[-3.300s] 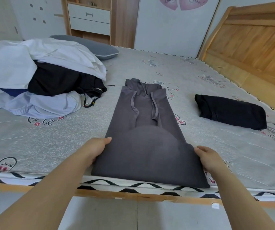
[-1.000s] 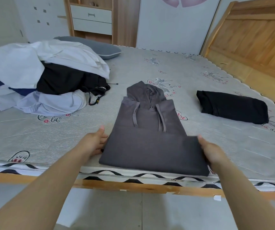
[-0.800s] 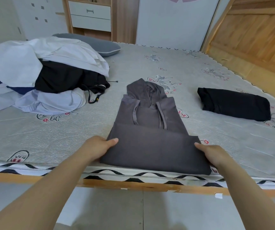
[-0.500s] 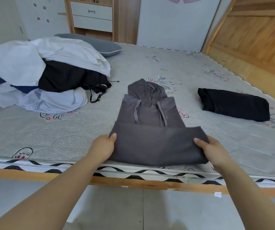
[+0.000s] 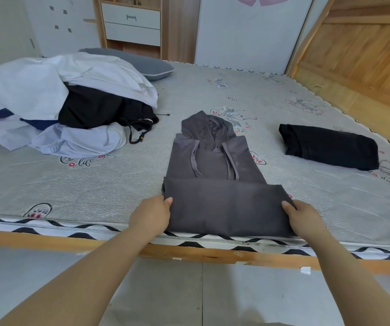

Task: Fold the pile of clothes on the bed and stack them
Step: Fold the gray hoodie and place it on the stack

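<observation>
Room: bedroom with a wooden headboard [image 5: 363,55] on the right, a drawer unit [image 5: 131,24] at the back, and a grey patterned bed [image 5: 95,180] filling the view.

Hoodie: the grey hoodie [image 5: 215,170] lies near the front edge of the bed, hood pointing away, cords lying on the chest.

Change: a few seconds ago the hoodie lay as one long strip; now its bottom part is doubled up over the body, and in the last second that folded band has been drawn tighter and squarer, ending just below the cords.

Left hand: the left hand [image 5: 150,214] grips the left end of the folded band, thumb on top, the fingers tucked under the cloth.

Right hand: the right hand [image 5: 303,216] pinches the right end the same way.

Meaning: one fold is done; I judge another fold, band over chest and hood, remains before it is compact.

Stack: a folded black garment [image 5: 328,148] sits to the right, well apart from the hoodie, likely where it goes next.

Pile: the unfolded pile [image 5: 55,107] of white, black and pale blue clothes lies on the left, in front of a grey pillow [image 5: 146,64]; much remains to fold.
</observation>
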